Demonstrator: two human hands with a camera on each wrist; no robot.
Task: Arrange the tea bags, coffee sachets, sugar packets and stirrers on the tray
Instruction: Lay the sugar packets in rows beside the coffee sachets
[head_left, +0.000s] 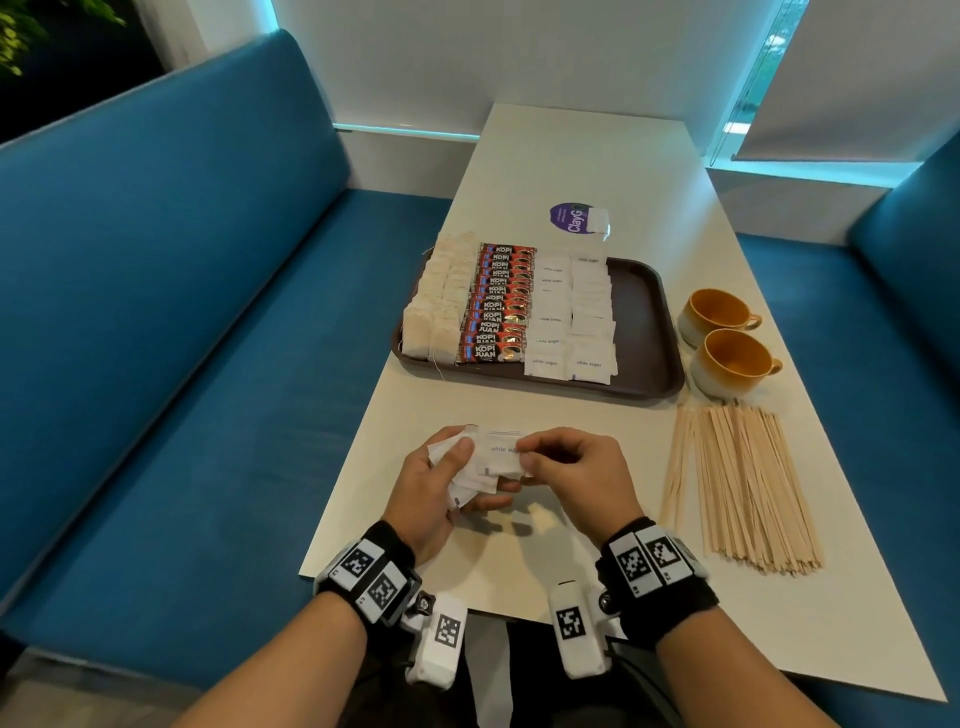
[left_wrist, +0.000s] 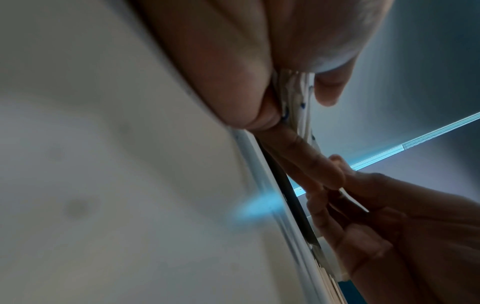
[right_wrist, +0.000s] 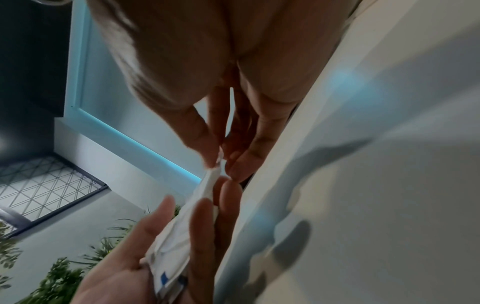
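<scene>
My left hand (head_left: 441, 478) holds a fanned stack of white sugar packets (head_left: 485, 462) above the near part of the table. My right hand (head_left: 566, 462) pinches the right edge of the top packet. In the right wrist view the packets (right_wrist: 179, 242) lie in the left palm, and thumb and fingers pinch one tip. The left wrist view shows the packet edges (left_wrist: 298, 98) clamped by the left thumb. On the brown tray (head_left: 647, 322) lie rows of tea bags (head_left: 441, 301), red coffee sachets (head_left: 501, 306) and sugar packets (head_left: 571, 317). Wooden stirrers (head_left: 743, 483) lie in a pile at my right.
Two yellow cups (head_left: 727, 338) stand right of the tray. A purple round sticker with one packet on it (head_left: 582, 218) lies behind the tray. The white table (head_left: 587, 150) is flanked by blue benches (head_left: 171, 322). The tray's right part is bare.
</scene>
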